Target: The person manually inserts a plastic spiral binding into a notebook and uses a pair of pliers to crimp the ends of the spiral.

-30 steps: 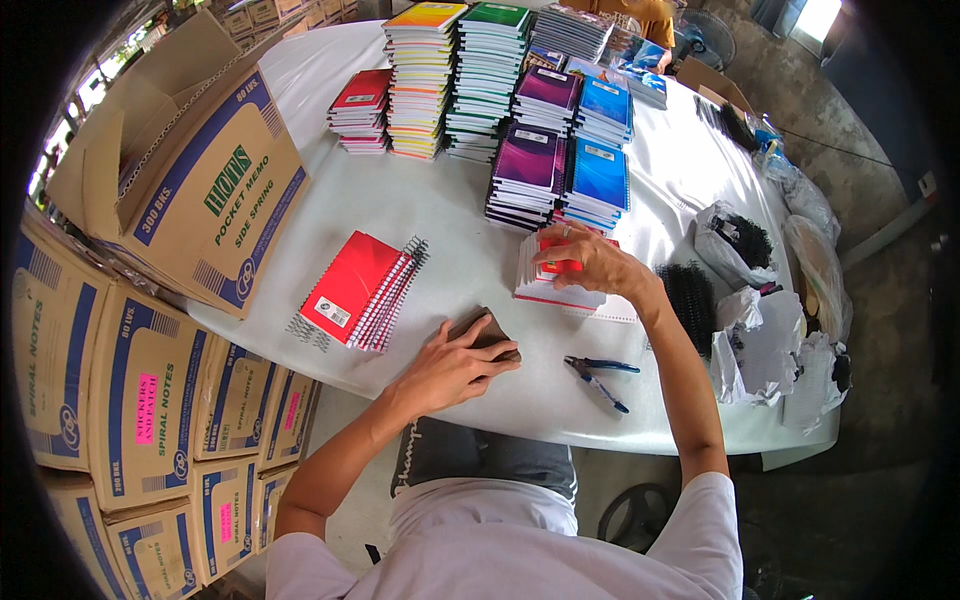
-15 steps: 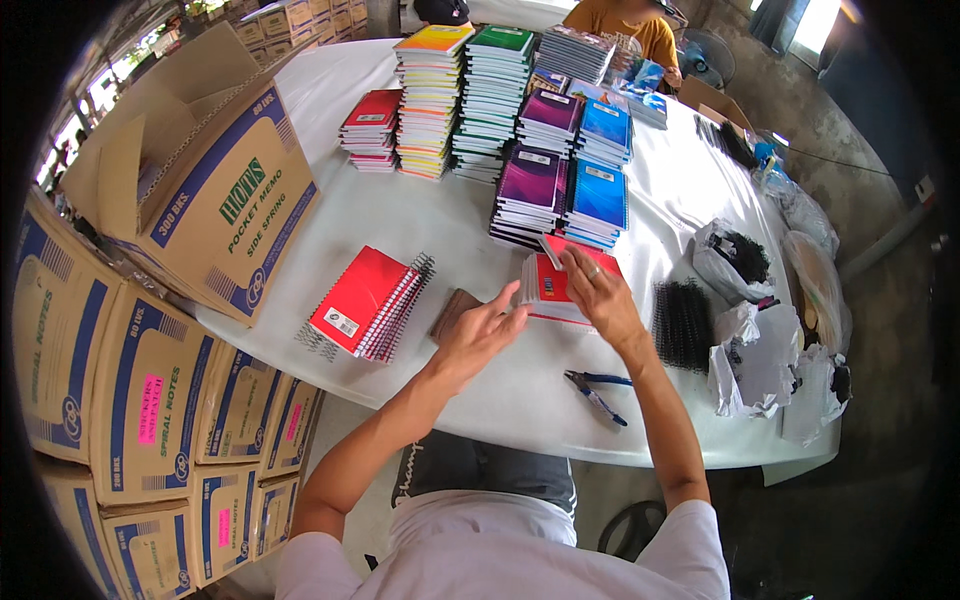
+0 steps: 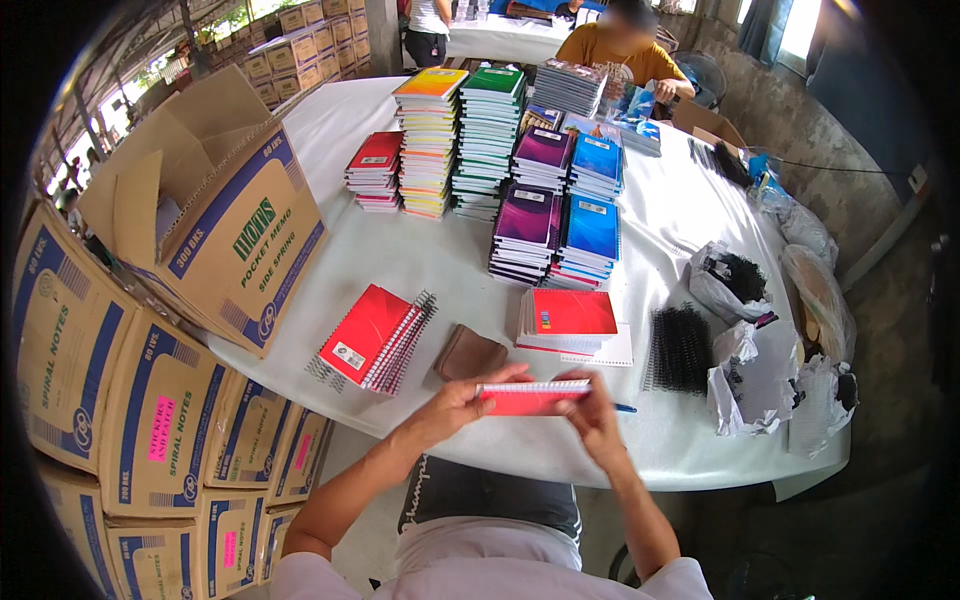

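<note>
Close to the table's front edge, I hold one red notebook (image 3: 533, 402) up on its long side, its white hole-punched edge on top. My left hand (image 3: 458, 405) grips its left end, and my right hand (image 3: 597, 425) has the right end. Just beyond lies a stack of red-covered notebooks (image 3: 575, 313) without coils. Left of my hands, a brown block (image 3: 470, 354) rests by a pile of red notebooks (image 3: 372, 330) with black spiral coils. Past my right hand, only the blue handle tip (image 3: 626, 408) of the pliers shows.
Tall stacks of yellow (image 3: 427, 140), green (image 3: 488, 135), purple (image 3: 523, 225) and blue notebooks (image 3: 590, 235) stand further back. Black spiral coils (image 3: 678, 350) and torn paper wrapping (image 3: 755, 375) lie at right. An open carton (image 3: 245, 235) stands left. Across the table sits a person (image 3: 620, 60).
Both hands have come back from the red stack toward the table's front edge, now carrying one red notebook. My view has shifted slightly, and the pliers are mostly covered.
</note>
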